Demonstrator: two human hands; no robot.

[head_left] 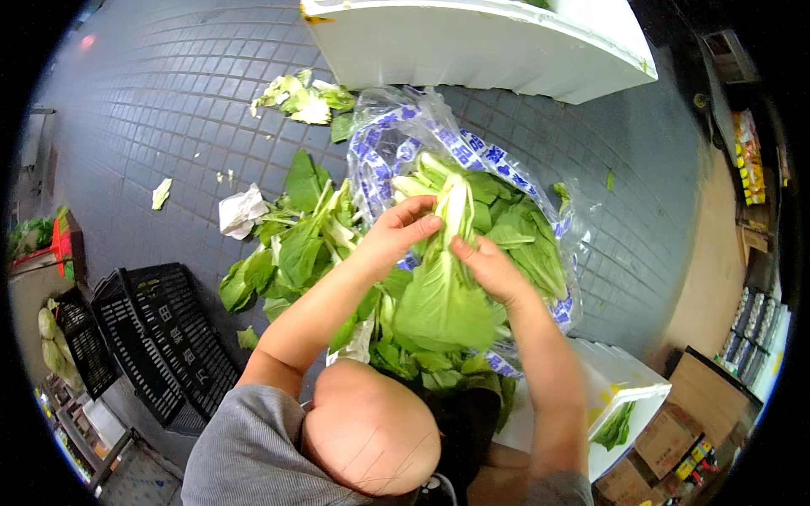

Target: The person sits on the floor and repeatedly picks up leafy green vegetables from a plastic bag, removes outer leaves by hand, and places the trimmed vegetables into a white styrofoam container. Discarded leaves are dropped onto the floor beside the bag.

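A head of leafy greens (pixel 443 295) is held between my two hands, its pale stems pointing away from me and its broad leaf spreading towards me. My left hand (pixel 407 226) pinches the stems from the left with thumb and fingers. Lower down on the right, my right hand (pixel 491 268) grips the same greens, thumb on top. Beneath them lies a clear plastic bag (pixel 472 152) with a blue-and-white printed band, its mouth spread open. More greens (pixel 527 240) lie inside the bag, and a loose pile of leaves (pixel 295 253) sits to its left.
Trimmed leaf scraps (pixel 308 99) and crumpled white paper (pixel 242 211) lie on the grey tiled floor (pixel 194 84). A white foam box (pixel 472 46) stands at the far side, another foam box (pixel 624 405) near right. Black plastic crates (pixel 164 337) are at left. My bare knee (pixel 371 426) is close below.
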